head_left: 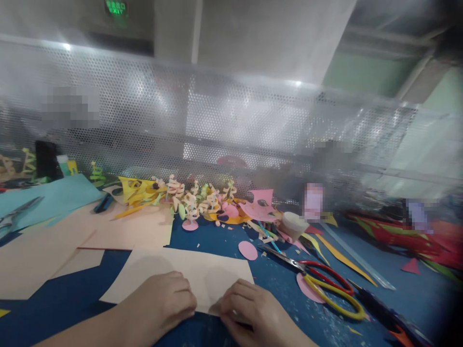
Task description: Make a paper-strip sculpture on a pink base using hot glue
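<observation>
A cream sheet of paper lies on the blue table in front of me. My left hand rests over its near edge, fingers curled and closed on it; the thumb is hidden. At the sheet's near right corner, my right hand is closed too, its bent fingers and thumb at the paper's edge. Scissors with one red and one yellow handle loop lie right of my right hand, partly over a pink paper circle. Another pink circle sits just beyond the sheet.
More cream paper and a teal sheet with other scissors spread out at left. Spiral paper trees and scraps crowd the back, beside a white cup. A clear ruler and a dark tool lie at right.
</observation>
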The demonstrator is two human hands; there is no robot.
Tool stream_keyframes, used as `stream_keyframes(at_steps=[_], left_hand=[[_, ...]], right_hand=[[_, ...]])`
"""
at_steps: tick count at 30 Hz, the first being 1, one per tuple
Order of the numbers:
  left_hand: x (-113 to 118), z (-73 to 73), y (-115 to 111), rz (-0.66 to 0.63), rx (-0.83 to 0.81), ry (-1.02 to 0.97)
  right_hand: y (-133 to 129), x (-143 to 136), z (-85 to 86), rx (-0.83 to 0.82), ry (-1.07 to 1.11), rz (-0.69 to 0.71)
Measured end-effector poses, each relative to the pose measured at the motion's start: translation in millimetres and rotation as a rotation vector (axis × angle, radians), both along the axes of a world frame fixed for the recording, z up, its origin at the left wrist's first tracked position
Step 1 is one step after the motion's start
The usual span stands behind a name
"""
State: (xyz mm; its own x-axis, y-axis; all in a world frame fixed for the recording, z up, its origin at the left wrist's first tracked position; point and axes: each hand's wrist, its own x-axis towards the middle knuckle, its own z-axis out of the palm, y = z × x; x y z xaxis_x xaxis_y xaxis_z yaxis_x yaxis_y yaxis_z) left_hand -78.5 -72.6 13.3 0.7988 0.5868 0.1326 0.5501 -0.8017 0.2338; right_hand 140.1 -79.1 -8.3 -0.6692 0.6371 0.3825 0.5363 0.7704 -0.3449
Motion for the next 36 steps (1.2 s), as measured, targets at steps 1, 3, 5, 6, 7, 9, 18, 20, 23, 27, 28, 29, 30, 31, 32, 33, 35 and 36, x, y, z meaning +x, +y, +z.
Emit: stream_keyframes(at_steps=[1,3,5,6,7,9,18,20,23,27,28,29,30,31,32,33,35,36], left_hand=[[-2,0.2,2,0.014,-0.051,-0.027],[-5,1.5,8,0.053,-0.174,-0.092],[-8,3.1,12,0.104,-0.306,-0.14],[-8,3.8,14,0.133,-0.374,-0.156],[-8,4.6,16,0.163,-0.433,-0.169],[-8,6.4,17,0.212,-0.492,-0.182],[-6,8.7,11,-0.059,-0.203,-0.035],[-3,8.2,11,-0.071,-0.151,0.018],[2,7.6,9,-0.068,-0.052,0.088],[8,5.9,6,-0.069,0.092,0.148],[9,5.4,5,-0.07,0.115,0.152],[10,4.8,5,-0.072,0.133,0.156],[10,4.2,5,-0.074,0.15,0.161],[10,3.5,5,-0.077,0.165,0.167],[10,2.8,5,-0.081,0.178,0.174],[10,2.1,5,-0.086,0.187,0.179],[10,0.4,5,-0.097,0.198,0.181],[10,-0.4,5,-0.102,0.196,0.178]], right_hand=[[-1,1,2.6,-0.04,-0.02,-0.013],[-1,4,7.5,-0.141,-0.052,-0.074],[-1,8,11.1,-0.265,-0.074,-0.183],[0,10,12.2,-0.327,-0.083,-0.247],[1,11,12.8,-0.382,-0.091,-0.307],[4,14,12.2,-0.445,-0.108,-0.408],[9,16,2.9,-0.374,-0.147,-0.496],[9,15,4.0,-0.372,-0.162,-0.488],[9,15,6.6,-0.394,-0.169,-0.49],[9,15,7.5,-0.413,-0.163,-0.478],[8,15,7.5,-0.403,-0.164,-0.472],[8,15,7.8,-0.395,-0.164,-0.468],[7,15,8.5,-0.386,-0.162,-0.467],[7,16,9.7,-0.38,-0.159,-0.467],[6,16,11.4,-0.383,-0.154,-0.466],[6,18,13.5,-0.402,-0.15,-0.458],[8,23,18.1,-0.474,-0.149,-0.428],[9,26,20.1,-0.518,-0.155,-0.411]])
